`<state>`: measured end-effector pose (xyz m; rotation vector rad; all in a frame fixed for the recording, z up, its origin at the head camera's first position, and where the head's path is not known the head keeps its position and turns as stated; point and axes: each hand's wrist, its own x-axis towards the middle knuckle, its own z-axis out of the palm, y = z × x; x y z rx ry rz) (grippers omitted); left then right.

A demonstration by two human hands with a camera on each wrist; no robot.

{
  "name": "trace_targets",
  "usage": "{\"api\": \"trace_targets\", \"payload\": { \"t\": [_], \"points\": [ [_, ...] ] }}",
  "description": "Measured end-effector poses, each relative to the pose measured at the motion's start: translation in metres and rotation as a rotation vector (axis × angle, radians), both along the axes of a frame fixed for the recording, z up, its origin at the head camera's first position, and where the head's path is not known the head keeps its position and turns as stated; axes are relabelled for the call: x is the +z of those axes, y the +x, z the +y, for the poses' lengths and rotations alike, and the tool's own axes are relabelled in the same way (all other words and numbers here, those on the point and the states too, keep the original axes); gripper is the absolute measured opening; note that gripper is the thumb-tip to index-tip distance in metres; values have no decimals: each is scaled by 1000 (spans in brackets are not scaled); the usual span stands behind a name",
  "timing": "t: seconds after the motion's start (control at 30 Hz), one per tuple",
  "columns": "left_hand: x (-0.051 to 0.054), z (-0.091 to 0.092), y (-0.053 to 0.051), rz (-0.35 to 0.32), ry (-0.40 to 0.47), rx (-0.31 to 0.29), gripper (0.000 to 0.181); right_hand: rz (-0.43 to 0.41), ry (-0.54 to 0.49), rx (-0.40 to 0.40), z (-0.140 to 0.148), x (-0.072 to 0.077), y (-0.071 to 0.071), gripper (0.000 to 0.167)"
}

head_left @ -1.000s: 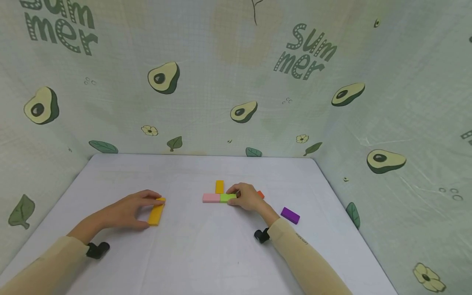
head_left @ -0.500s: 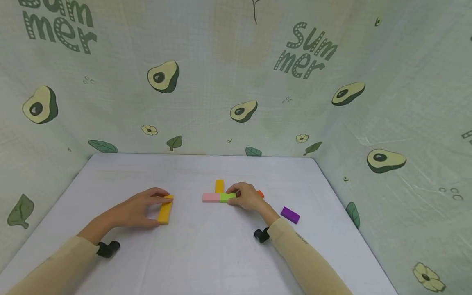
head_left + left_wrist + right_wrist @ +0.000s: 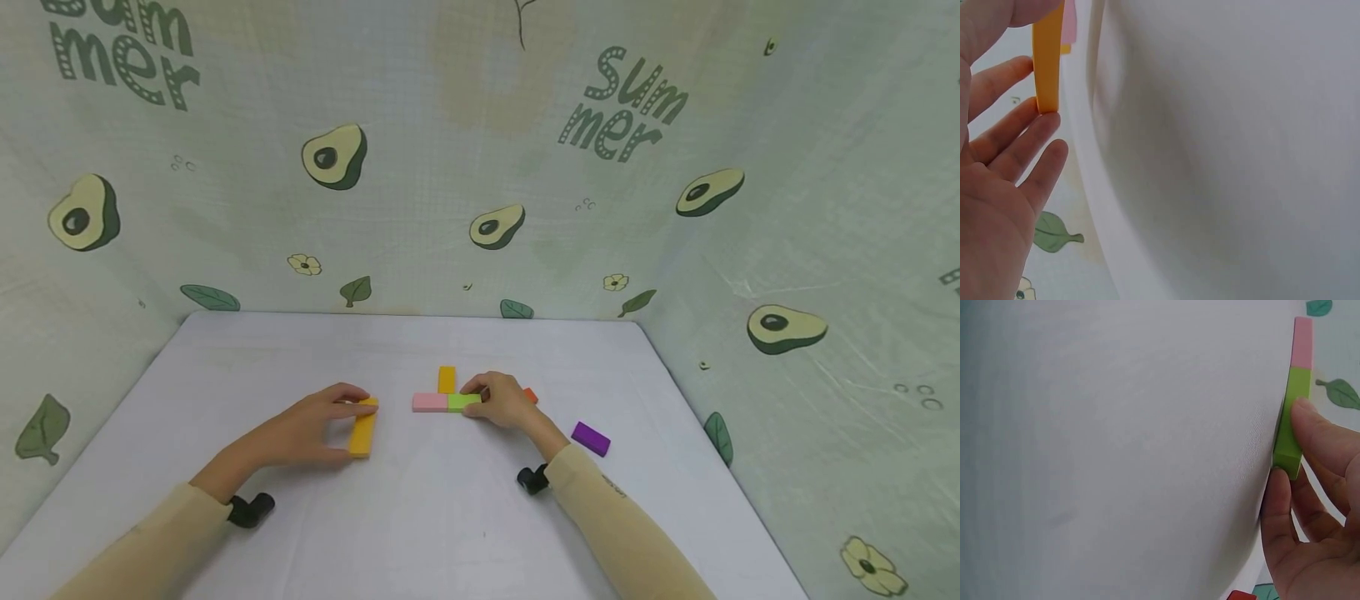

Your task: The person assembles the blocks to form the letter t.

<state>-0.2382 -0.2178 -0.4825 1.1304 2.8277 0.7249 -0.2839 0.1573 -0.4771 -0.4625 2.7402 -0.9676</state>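
Two pinches at once — left hand (image 3: 302, 432) has the long yellow block (image 3: 363, 432) between thumb and fingers, left of the row; right hand (image 3: 506, 406) has the green block (image 3: 461, 403) by its right end. Green touches pink block (image 3: 430, 403) end to end. Short yellow block (image 3: 447, 380) sits behind their joint. Orange-red block (image 3: 531, 396) mostly hidden by right hand — purple block (image 3: 591, 439) lies right of it on the white table (image 3: 420, 525).
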Motion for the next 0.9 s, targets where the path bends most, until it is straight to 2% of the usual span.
{"api": "trace_targets", "payload": {
  "t": [0.3,0.63,0.9],
  "points": [
    [3,23,4,-44,5,20,68,-13,-7,-8,0,0,0,25],
    [6,55,5,-60,22,-5,69,-7,-10,-11,2,-2,-2,25],
    [10,74,7,-106,54,-3,68,-6,3,-9,0,-2,-2,25]
  ]
}}
